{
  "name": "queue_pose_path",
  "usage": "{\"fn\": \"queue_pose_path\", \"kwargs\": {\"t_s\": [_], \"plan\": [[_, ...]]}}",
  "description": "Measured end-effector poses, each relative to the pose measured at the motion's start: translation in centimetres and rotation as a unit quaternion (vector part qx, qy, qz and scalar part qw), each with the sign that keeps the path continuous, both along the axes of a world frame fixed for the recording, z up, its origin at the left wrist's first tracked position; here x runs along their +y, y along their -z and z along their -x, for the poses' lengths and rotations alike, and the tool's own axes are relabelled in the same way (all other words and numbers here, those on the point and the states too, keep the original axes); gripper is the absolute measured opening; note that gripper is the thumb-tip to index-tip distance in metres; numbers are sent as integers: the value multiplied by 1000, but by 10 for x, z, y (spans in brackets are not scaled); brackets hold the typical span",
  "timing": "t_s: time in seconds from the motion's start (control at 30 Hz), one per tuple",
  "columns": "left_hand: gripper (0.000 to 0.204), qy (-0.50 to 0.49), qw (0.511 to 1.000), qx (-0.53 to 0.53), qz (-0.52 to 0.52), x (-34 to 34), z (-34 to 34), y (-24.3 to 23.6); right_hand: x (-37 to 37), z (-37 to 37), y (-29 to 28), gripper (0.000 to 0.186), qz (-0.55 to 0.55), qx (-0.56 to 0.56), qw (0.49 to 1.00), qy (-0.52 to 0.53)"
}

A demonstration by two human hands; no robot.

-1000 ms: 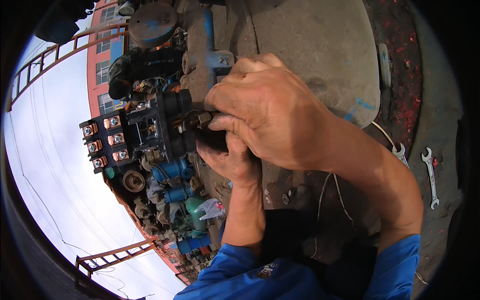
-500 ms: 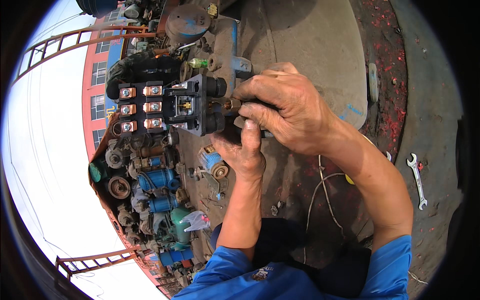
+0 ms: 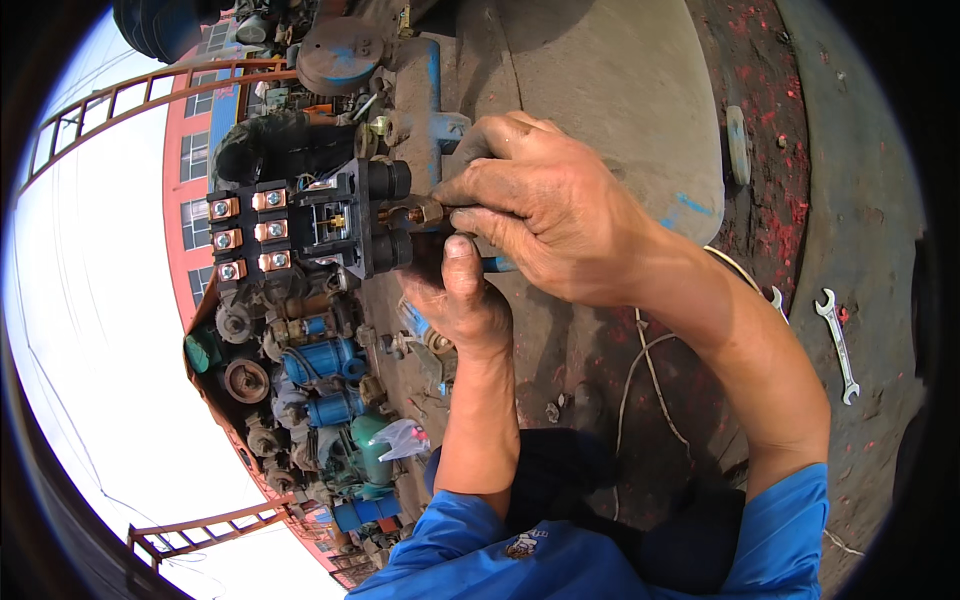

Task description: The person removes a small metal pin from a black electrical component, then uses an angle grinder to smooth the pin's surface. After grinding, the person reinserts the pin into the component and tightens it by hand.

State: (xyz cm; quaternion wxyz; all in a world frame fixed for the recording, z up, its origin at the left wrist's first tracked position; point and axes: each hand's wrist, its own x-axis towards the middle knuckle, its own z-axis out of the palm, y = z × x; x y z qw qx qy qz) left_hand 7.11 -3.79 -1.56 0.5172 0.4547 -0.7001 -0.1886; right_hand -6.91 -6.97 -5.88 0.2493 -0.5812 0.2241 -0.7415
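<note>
A black pressure switch (image 3: pixel 350 222) with its cover off shows rows of copper screw terminals (image 3: pixel 271 229). It lies sideways at centre left, with two black round cable glands (image 3: pixel 388 247) on its right side. My left hand (image 3: pixel 468 305) grips it from below, thumb raised and fingers partly hidden behind its lower edge. Between the glands a brass nut (image 3: pixel 430 211) sits on a fitting. My right hand (image 3: pixel 570 205) is closed in a pinch at the nut's right end, where its fingertips hide part of the fitting.
A large dusty tank (image 3: pixel 620 80) with a blue-marked pipe (image 3: pixel 433 90) stands beyond my hands. An open-end wrench (image 3: pixel 838 345) lies on the ground at right, a pale cable (image 3: pixel 650 370) below my right arm. Motors and pumps (image 3: pixel 322 360) crowd the left.
The switch and both hands have shifted left in the picture. More of the brass nut now shows between the switch and my right fingertips.
</note>
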Motion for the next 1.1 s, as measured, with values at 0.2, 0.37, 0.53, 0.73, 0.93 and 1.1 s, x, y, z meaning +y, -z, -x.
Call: {"fn": "queue_pose_path", "kwargs": {"t_s": [0.2,0.37,0.53,0.73,0.93,1.1], "plan": [[56,-7,998,64,-17,3,-7,4,-1,-11,-3,13,-20,16,1000,12],[57,76,973,209,-64,1,-18,9,-2,-23,-7,15,-32,-8,999,28],[63,70,977,191,-67,3,-12,11,0,-21,-7,11,-54,3,998,23],[65,45,979,190,-56,6,-20,8,2,-21,-11,16,-57,-13,998,21],[68,16,986,156,-58,6,-18,8,-3,-25,-12,15,-50,-54,997,3],[70,-26,984,173,-44,6,-15,7,-5,-21,-8,14,-27,-34,999,-8]]}}
